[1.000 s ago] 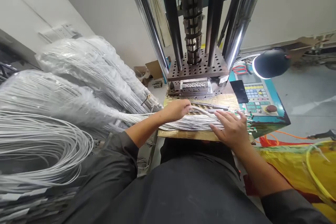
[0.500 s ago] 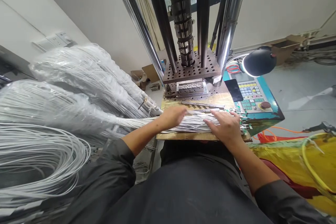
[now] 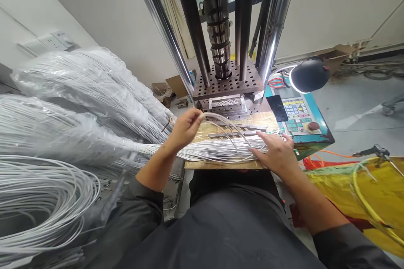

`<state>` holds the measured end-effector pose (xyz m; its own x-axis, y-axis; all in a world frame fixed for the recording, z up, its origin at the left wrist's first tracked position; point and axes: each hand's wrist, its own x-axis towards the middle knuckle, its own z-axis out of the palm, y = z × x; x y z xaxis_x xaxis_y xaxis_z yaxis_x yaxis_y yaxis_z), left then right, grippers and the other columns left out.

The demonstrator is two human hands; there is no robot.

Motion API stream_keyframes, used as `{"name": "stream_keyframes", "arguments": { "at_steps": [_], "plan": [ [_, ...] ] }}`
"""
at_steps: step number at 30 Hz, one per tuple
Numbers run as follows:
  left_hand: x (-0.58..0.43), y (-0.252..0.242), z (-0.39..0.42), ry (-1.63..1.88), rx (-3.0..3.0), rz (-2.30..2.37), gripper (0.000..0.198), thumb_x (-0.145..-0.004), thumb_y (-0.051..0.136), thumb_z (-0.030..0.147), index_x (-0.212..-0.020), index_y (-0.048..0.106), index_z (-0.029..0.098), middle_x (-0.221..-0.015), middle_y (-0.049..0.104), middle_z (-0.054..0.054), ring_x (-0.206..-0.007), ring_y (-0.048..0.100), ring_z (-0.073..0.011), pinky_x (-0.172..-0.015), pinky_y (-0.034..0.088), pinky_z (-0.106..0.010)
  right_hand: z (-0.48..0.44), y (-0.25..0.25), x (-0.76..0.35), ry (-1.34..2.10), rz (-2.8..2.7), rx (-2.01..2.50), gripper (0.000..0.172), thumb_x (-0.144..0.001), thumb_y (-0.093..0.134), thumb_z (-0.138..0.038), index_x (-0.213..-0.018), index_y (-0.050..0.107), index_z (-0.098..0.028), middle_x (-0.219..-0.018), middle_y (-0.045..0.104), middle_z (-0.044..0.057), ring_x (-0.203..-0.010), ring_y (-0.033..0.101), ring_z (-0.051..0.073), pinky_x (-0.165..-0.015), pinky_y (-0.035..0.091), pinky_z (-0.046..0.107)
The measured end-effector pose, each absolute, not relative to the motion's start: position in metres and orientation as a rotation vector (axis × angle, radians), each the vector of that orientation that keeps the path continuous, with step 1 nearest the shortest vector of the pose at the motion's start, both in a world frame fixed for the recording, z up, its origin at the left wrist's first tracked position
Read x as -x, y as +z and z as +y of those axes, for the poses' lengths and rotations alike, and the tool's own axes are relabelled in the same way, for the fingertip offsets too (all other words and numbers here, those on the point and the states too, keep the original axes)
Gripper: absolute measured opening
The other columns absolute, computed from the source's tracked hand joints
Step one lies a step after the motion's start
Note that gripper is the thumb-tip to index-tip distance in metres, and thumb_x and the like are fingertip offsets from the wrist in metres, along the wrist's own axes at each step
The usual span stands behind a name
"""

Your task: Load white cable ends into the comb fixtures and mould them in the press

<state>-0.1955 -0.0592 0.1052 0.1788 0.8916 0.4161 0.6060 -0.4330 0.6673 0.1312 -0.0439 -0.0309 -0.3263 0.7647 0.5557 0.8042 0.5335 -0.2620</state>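
Note:
My left hand (image 3: 188,127) pinches a few white cables (image 3: 217,116), raised in an arch over the work surface. Below them a thick bundle of white cables (image 3: 214,150) lies across the cardboard-covered table (image 3: 202,164). On the right end of the bundle rests my right hand (image 3: 277,151), its fingers spread, close to small green-and-silver cable ends (image 3: 284,134). Dark metal strips (image 3: 233,132) lie just behind the bundle. Farther back, a metal mould (image 3: 225,104) sits on the press bed, under the perforated plate (image 3: 229,86).
Plastic-wrapped cable bundles (image 3: 78,88) and a coiled cable heap (image 3: 47,197) fill the left. Press columns (image 3: 271,46) rise in front. To the right stand a control panel (image 3: 299,113), a black phone-like slab (image 3: 277,108) and a lamp (image 3: 309,75). Yellow sheeting (image 3: 344,185) lies lower right.
My left hand has moved left and up from the bundle, lifting a few cables into an arch. My right hand stays near the bundle's right end. The view has shifted slightly.

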Motion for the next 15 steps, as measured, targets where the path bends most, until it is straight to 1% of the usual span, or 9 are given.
{"name": "stream_keyframes", "arguments": {
  "at_steps": [2, 3, 7, 9, 10, 12, 13, 14, 15],
  "plan": [
    [0.198, 0.109, -0.055, 1.184, -2.045, 1.416, 0.026, -0.098, 0.060, 0.044, -0.094, 0.063, 0.018, -0.071, 0.054, 0.001, -0.061, 0.046, -0.0120, -0.059, 0.037, -0.024, -0.042, -0.033, -0.129, -0.061, -2.146, 1.263, 0.051, -0.093, 0.065, -0.049, -0.134, 0.060, -0.019, -0.118, 0.074, 0.012, -0.110, 0.068, 0.031, -0.114, 0.023, 0.055],
    [0.199, 0.109, -0.054, 1.207, -2.000, 1.402, 0.027, -0.097, 0.061, 0.045, -0.093, 0.063, 0.018, -0.070, 0.053, 0.002, -0.061, 0.046, -0.0119, -0.058, 0.037, -0.024, -0.042, -0.034, -0.128, -0.051, -2.135, 1.253, 0.050, -0.093, 0.066, -0.048, -0.134, 0.061, -0.019, -0.120, 0.074, 0.013, -0.111, 0.067, 0.031, -0.113, 0.025, 0.055],
    [0.206, 0.107, -0.063, 1.420, -1.658, 1.298, 0.031, -0.093, 0.067, 0.049, -0.093, 0.060, 0.019, -0.067, 0.051, 0.003, -0.054, 0.043, -0.0094, -0.051, 0.034, -0.021, -0.049, -0.027, -0.126, 0.042, -1.971, 1.081, 0.049, -0.092, 0.069, -0.041, -0.135, 0.061, -0.018, -0.135, 0.066, 0.016, -0.124, 0.063, 0.032, -0.109, 0.041, 0.051],
    [0.210, 0.110, -0.071, 1.472, -1.527, 1.241, 0.032, -0.091, 0.071, 0.049, -0.092, 0.060, 0.019, -0.064, 0.050, 0.004, -0.052, 0.043, -0.0083, -0.048, 0.032, -0.020, -0.061, -0.021, -0.126, 0.133, -1.818, 0.982, 0.042, -0.091, 0.071, -0.033, -0.131, 0.065, -0.020, -0.133, 0.067, 0.015, -0.122, 0.063, 0.030, -0.105, 0.048, 0.048],
    [0.212, 0.113, -0.076, 1.493, -1.493, 1.230, 0.033, -0.090, 0.073, 0.048, -0.092, 0.060, 0.018, -0.063, 0.050, 0.004, -0.051, 0.043, -0.0081, -0.047, 0.032, -0.019, -0.069, -0.018, -0.126, 0.194, -1.729, 0.966, 0.037, -0.090, 0.071, -0.030, -0.126, 0.068, -0.021, -0.128, 0.069, 0.014, -0.117, 0.066, 0.029, -0.101, 0.051, 0.047],
    [0.215, 0.119, -0.083, 1.576, -1.453, 1.230, 0.032, -0.088, 0.075, 0.046, -0.092, 0.061, 0.018, -0.061, 0.049, 0.005, -0.051, 0.044, -0.0080, -0.047, 0.032, -0.018, -0.086, -0.016, -0.121, 0.414, -1.584, 0.988, 0.023, -0.090, 0.071, -0.030, -0.111, 0.073, -0.023, -0.109, 0.075, 0.010, -0.097, 0.071, 0.027, -0.088, 0.057, 0.043],
    [0.215, 0.121, -0.086, 1.618, -1.441, 1.230, 0.031, -0.088, 0.076, 0.045, -0.093, 0.062, 0.018, -0.060, 0.049, 0.005, -0.051, 0.044, -0.0079, -0.047, 0.032, -0.018, -0.095, -0.016, -0.115, 0.609, -1.548, 1.001, 0.017, -0.090, 0.071, -0.033, -0.104, 0.075, -0.024, -0.099, 0.076, 0.009, -0.086, 0.072, 0.025, -0.079, 0.058, 0.041],
    [0.215, 0.123, -0.089, 1.643, -1.433, 1.225, 0.031, -0.088, 0.076, 0.045, -0.092, 0.062, 0.018, -0.060, 0.049, 0.005, -0.051, 0.044, -0.0079, -0.047, 0.033, -0.018, -0.102, -0.016, -0.107, 0.867, -1.531, 0.996, 0.017, -0.090, 0.071, -0.036, -0.101, 0.075, -0.023, -0.091, 0.075, 0.008, -0.076, 0.071, 0.023, -0.072, 0.058, 0.039],
    [0.215, 0.125, -0.092, 1.647, -1.429, 1.216, 0.030, -0.088, 0.076, 0.044, -0.092, 0.062, 0.018, -0.060, 0.049, 0.005, -0.050, 0.044, -0.0078, -0.046, 0.033, -0.018, -0.107, -0.017, -0.097, 1.162, -1.514, 0.962, 0.021, -0.089, 0.072, -0.040, -0.101, 0.075, -0.023, -0.088, 0.075, 0.007, -0.071, 0.070, 0.022, -0.069, 0.058, 0.038]
  ]
}}
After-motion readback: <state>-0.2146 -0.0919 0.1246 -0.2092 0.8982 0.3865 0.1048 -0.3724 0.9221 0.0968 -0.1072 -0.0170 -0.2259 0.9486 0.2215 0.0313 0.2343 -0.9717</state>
